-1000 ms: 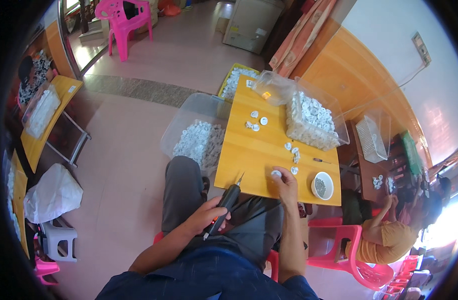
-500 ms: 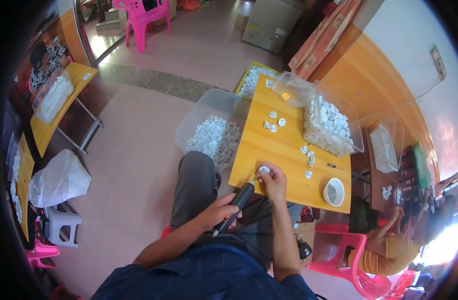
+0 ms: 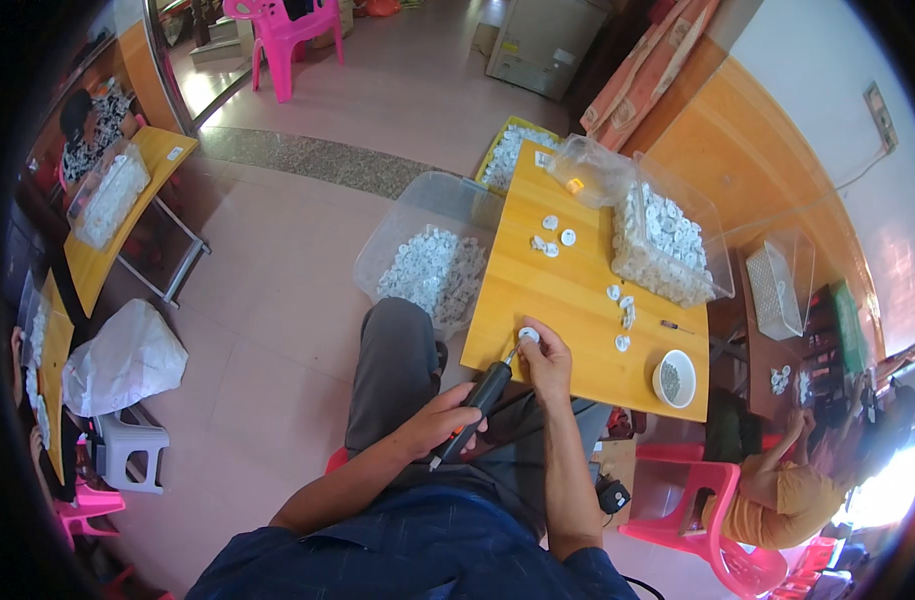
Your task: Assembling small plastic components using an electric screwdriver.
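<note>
My left hand (image 3: 444, 420) is wrapped round a black electric screwdriver (image 3: 490, 388), which tilts up and to the right over my lap. Its tip meets a small round white plastic part (image 3: 528, 335) at the table's near-left corner. Fingers of my right hand (image 3: 549, 365) pinch that part; whether a screw sits at the tip is too small to tell. Farther up the yellow table (image 3: 557, 310) lie a few loose white parts (image 3: 545, 245) and another small group (image 3: 627, 312). A white bowl (image 3: 688, 390) of small metal pieces, seemingly screws, stands to the right of my right hand.
A clear box (image 3: 667, 245) heaped with white parts stands on the table's right side. Left of the table sits a large translucent bin (image 3: 377, 262) of similar parts. A small screwdriver (image 3: 675, 326) lies near the bowl. A person in yellow (image 3: 777, 495) sits at right.
The whole view has shifted slightly. Both hands keep their hold, with the screwdriver tip still at the white part.
</note>
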A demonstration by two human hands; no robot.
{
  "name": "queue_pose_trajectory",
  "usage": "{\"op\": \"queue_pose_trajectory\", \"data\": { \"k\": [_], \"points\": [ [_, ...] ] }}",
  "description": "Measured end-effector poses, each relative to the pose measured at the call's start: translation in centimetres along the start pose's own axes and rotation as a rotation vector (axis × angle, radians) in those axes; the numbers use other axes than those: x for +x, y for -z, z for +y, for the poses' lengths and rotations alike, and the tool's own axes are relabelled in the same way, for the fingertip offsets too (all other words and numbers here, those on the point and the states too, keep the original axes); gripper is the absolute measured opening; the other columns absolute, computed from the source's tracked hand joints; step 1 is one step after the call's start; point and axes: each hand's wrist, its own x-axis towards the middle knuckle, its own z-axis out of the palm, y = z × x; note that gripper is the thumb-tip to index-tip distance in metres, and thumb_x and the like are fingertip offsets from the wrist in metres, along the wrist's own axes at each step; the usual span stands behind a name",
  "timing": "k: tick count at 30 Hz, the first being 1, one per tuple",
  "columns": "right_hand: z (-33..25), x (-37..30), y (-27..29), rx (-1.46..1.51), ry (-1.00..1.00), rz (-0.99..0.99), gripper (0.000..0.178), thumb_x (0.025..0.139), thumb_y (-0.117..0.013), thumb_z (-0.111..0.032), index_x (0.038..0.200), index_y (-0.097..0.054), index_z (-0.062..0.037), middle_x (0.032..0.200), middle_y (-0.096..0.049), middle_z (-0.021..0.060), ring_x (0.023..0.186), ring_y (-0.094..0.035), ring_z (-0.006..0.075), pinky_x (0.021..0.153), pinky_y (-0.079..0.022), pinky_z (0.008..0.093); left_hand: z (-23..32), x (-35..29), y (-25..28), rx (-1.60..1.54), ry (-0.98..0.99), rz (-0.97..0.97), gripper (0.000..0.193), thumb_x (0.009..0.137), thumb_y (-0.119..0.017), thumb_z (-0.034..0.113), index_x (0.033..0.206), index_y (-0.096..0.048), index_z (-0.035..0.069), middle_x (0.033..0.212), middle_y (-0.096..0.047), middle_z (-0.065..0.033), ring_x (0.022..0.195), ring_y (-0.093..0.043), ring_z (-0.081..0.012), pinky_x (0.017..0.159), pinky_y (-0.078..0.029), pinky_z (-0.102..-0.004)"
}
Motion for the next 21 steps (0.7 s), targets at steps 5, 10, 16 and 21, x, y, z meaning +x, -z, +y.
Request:
{"op": "queue_pose_trajectory", "data": {
  "k": [5, 10, 16, 21],
  "points": [
    [0.0, 0.0, -0.6, 0.000, 0.105, 0.055, 0.021, 0.092, -0.065, -0.001, 0.113, -0.067, -0.0026, 0.084, -0.063, -0.0020, 0.075, -0.057, 0.0053, 0.067, -0.047, 0.0187, -0.4, 0.4, 0.0, 0.058, 0.007, 0.027, 0.029, 0.093, -0.051, 0.011, 0.121, -0.050, 0.005, 0.090, -0.061, -0.0077, 0.066, -0.061, -0.0137, 0.059, -0.052, -0.0268],
    [0.8, 0.1, -0.6, -0.104, 0.106, 0.069, 0.017, 0.090, -0.069, -0.003, 0.107, -0.070, -0.0022, 0.082, -0.060, -0.0057, 0.073, -0.052, 0.0035, 0.066, -0.045, 0.0182, -0.5, 0.4, 0.4, 0.059, -0.004, 0.026, 0.028, 0.093, -0.051, 0.011, 0.121, -0.050, 0.005, 0.091, -0.061, -0.0075, 0.067, -0.061, -0.0136, 0.060, -0.052, -0.0268],
    [0.6, -0.3, -0.7, -0.132, 0.087, 0.092, 0.017, 0.089, -0.072, -0.005, 0.106, -0.073, -0.0024, 0.077, -0.055, -0.0082, 0.068, -0.045, 0.0020, 0.061, -0.039, 0.0164, -0.3, 0.3, 0.2, 0.052, -0.014, 0.028, 0.028, 0.093, -0.051, 0.011, 0.120, -0.050, 0.005, 0.092, -0.061, -0.0077, 0.069, -0.061, -0.0141, 0.061, -0.053, -0.0268],
    [1.1, -0.1, -0.6, -0.129, 0.107, 0.094, 0.018, 0.089, -0.072, -0.005, 0.107, -0.073, -0.0022, 0.076, -0.054, -0.0085, 0.067, -0.044, 0.0015, 0.060, -0.038, 0.0163, -0.2, 0.3, 0.2, 0.064, -0.011, 0.024, 0.028, 0.093, -0.051, 0.011, 0.121, -0.050, 0.004, 0.092, -0.061, -0.0080, 0.070, -0.062, -0.0144, 0.062, -0.053, -0.0272]
  ]
}}
